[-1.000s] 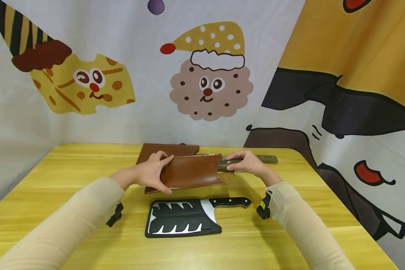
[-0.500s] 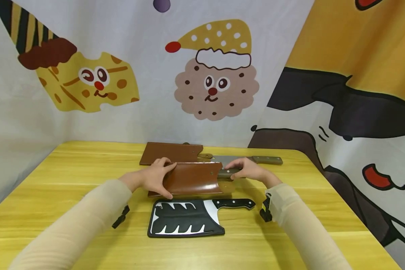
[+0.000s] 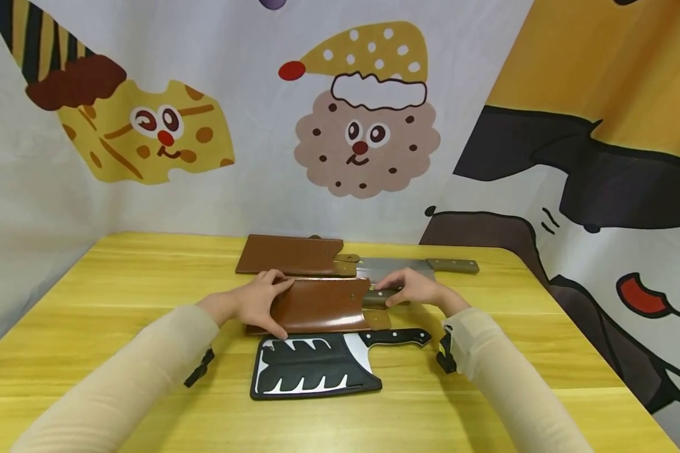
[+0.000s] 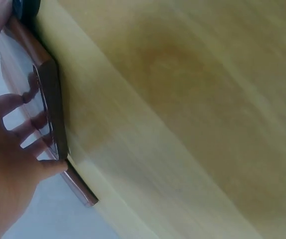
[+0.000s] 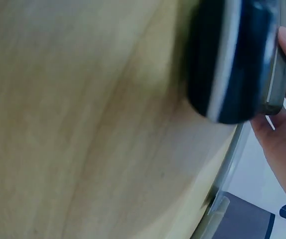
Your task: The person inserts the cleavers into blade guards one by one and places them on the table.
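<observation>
A brown leather knife sheath (image 3: 323,305) lies low over the middle of the table, its blade end to the left. My left hand (image 3: 252,302) grips that end, thumb on the near edge and fingers at the far edge. The left wrist view shows the same sheath (image 4: 56,107) edge-on under my fingers. From its right opening sticks the olive-brown handle of a cleaver (image 3: 376,298); the blade is hidden. My right hand (image 3: 413,289) pinches this handle between thumb and fingers. In the right wrist view the handle (image 5: 278,89) appears beside my fingers.
In front lies a black-handled cleaver (image 3: 396,337) inside a black cover (image 3: 311,368), close to the sheath's near edge. Behind are a second brown sheath (image 3: 289,253) and a bare-bladed cleaver (image 3: 456,266). A printed curtain (image 3: 249,207) hangs beyond the table's back edge.
Both hands have lowered the sheath and its cleaver toward the table and nearer the black cover. The rear sheath and bare blade show more fully behind. The view has shifted slightly.
</observation>
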### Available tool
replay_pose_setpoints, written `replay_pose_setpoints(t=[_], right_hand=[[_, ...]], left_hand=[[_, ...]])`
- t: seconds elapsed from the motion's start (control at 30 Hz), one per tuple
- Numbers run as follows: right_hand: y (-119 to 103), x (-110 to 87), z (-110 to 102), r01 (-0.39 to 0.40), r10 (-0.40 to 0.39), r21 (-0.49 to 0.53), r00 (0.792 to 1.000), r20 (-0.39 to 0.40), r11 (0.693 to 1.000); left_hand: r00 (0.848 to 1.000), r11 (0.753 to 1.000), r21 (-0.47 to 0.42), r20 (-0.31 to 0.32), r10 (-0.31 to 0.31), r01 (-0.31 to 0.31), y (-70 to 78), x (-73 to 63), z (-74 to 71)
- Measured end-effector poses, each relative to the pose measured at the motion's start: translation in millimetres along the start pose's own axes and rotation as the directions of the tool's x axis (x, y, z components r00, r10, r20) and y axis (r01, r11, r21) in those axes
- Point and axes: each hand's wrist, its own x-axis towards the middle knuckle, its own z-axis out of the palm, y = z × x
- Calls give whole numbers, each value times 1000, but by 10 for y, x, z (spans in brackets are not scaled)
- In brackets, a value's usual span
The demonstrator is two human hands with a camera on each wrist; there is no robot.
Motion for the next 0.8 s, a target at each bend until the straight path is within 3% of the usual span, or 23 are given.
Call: replay_pose_setpoints(t=[0.17,0.37,0.47,0.63,0.8], right_hand=[[-34,34,16,5,-5,-28,1000,-4,1000],[-26,-139,-54,-55,53,-25,997,-64,998],[-5,-248,-118,-101,99,-21,991,-90,995],[-26,-309,-241,-96,94,-19,990,-106,995],[-34,-322,-375,-101,96,-32,987,-129,994]], left_hand=[[999,998,33,22,-50,49,12,-92,-34],[997,998,28,-47,-61,63,19,-84,-92],[994,997,-15,-81,-72,71,-30,-63,-185],[977,989,-66,-157,-142,133,-206,-107,-413],[969,981,-74,-159,-188,179,-323,-134,-597]])
